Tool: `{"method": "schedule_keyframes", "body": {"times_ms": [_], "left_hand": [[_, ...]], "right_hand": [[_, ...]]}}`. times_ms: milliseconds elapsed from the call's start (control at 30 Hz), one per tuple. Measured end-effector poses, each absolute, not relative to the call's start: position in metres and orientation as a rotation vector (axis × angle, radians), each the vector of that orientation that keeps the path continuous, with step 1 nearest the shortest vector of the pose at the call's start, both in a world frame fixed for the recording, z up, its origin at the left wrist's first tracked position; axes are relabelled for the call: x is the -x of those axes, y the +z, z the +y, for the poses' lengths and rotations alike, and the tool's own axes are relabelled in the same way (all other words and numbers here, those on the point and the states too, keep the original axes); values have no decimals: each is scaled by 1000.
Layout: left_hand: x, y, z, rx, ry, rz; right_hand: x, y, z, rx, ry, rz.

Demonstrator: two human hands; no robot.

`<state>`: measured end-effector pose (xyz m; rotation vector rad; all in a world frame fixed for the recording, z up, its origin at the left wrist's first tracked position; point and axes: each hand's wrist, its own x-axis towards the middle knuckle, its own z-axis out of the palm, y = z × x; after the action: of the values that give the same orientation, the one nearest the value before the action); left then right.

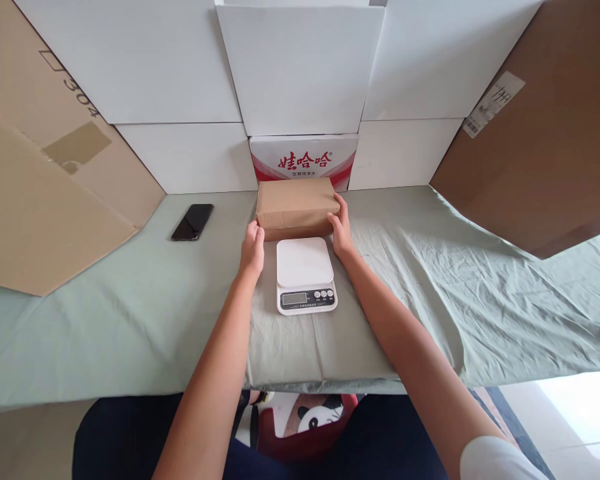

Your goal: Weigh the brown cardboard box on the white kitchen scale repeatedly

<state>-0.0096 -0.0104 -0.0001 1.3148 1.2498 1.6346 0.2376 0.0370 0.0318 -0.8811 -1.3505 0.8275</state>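
A closed brown cardboard box (297,200) is gripped between both my hands, just behind the scale. My left hand (253,247) presses on its left side near the front corner. On the opposite side, my right hand (341,223) wraps round the right end, thumb on the front and fingers behind. Directly in front of the box lies a white kitchen scale (305,263) with a bare square platform, a dark display and several round buttons. Whether the box touches the cloth or is slightly raised, I cannot tell.
A black phone (193,222) lies on the green tablecloth (130,320) at the left. White boxes (300,67) and a red-and-white printed carton (305,157) wall off the back. Large cardboard panels stand at left (55,180) and right (545,147). Below the table edge is a red stool (300,443).
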Motion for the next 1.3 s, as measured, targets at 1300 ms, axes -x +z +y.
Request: {"method": "schedule_keyframes", "body": {"times_ms": [1300], "left_hand": [[26, -2, -4, -1203, 1647, 1385]], "right_hand": [[-265, 16, 49, 993, 965, -1034]]}}
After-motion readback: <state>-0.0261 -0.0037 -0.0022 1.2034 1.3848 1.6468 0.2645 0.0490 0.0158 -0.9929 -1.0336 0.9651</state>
